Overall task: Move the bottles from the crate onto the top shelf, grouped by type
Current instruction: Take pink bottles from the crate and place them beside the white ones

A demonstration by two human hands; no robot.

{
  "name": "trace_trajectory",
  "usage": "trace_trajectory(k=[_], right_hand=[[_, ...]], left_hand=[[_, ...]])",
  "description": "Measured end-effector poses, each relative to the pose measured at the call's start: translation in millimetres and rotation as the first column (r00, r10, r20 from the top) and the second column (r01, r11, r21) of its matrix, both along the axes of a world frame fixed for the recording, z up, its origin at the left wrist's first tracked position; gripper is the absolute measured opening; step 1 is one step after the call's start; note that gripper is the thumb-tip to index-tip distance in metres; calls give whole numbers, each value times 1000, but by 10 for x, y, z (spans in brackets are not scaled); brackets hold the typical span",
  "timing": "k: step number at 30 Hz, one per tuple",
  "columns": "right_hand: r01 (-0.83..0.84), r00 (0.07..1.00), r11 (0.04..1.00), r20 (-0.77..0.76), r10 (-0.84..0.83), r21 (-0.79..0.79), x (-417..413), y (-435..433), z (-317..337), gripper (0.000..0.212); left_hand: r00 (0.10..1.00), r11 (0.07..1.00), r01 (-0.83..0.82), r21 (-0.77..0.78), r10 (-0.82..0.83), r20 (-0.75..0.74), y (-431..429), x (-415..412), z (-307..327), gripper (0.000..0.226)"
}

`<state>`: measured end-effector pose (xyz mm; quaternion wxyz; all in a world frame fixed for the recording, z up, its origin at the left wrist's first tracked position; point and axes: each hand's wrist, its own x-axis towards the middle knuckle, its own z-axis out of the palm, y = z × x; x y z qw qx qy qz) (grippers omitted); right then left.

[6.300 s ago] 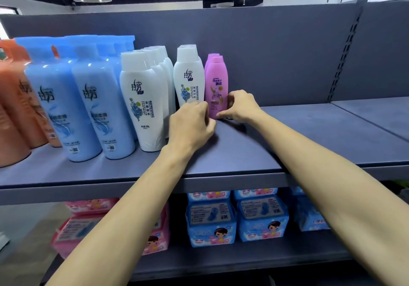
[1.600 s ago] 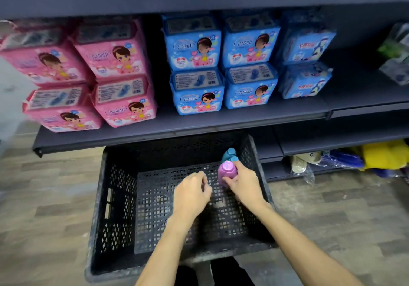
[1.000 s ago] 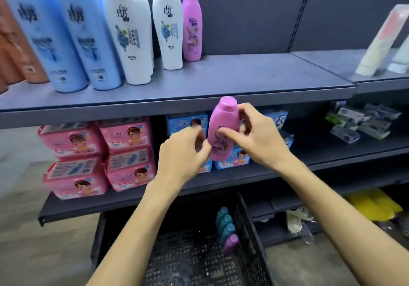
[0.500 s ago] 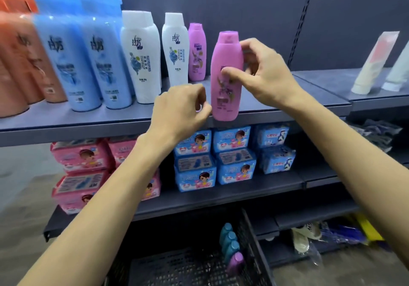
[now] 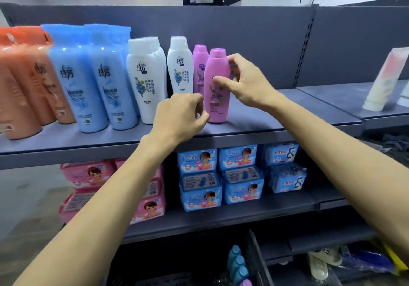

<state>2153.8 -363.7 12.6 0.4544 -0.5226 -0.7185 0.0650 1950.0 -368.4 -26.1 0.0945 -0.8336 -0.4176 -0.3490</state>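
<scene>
1. The top shelf (image 5: 298,113) spans the view, a dark grey board with a grey back panel.
2. The lower shelf (image 5: 221,221) below it carries pink packs (image 5: 88,175) on the left and blue packs (image 5: 221,179) to their right, both stacked.
3. The crate (image 5: 255,259) sits at the bottom edge, a black mesh box of which only part shows.
4. Orange bottles (image 5: 20,90) stand at the far left of the top shelf, with blue bottles (image 5: 75,86) beside them.
5. White bottles (image 5: 143,81) form a row running front to back, and a smaller white bottle (image 5: 180,68) stands just to their right.
6. A pale tube (image 5: 385,79) leans on the neighbouring shelf section at the far right.
7. The right hand (image 5: 247,84) grasps the pink bottle (image 5: 217,104): its fingers (image 5: 238,60) curl round the neck and the thumb presses the front.
8. The left hand (image 5: 179,117) is loosely clenched just beside the bottle's lower left edge; I cannot tell whether it touches.
9. The pink bottle is upright near the front of the top shelf, its base at the board, in front of a second pink bottle (image 5: 199,70) of the same kind.
10. Teal-capped bottles (image 5: 238,263) line the crate's right wall, and a purple cap (image 5: 246,283) shows below them.
</scene>
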Motion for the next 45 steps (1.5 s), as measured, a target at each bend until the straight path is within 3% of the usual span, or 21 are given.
trace_trajectory(k=[7,13,16,30,45], right_hand=[[40,998,998,53,-38,-45,47,24,-59,38],[101,984,967,170,-62,-234,55,-76,-261,52],[102,989,951,131,-66,-293,25,-116,-371,51],[177,982,934,114,-148,-310,-25,274,-371,38],[198,980,935,82,-182,-294,4,1017,-440,34]], left_hand=[[998,998,-63,-18,62,-14,185,-42,71,15],[998,998,-56,-18,56,-16,213,-43,3,13],[999,999,-49,-21,48,-24,234,-37,-5,13],[989,987,-150,-50,149,-20,571,123,-70,14],[986,983,-167,73,167,5,999,350,-209,18]])
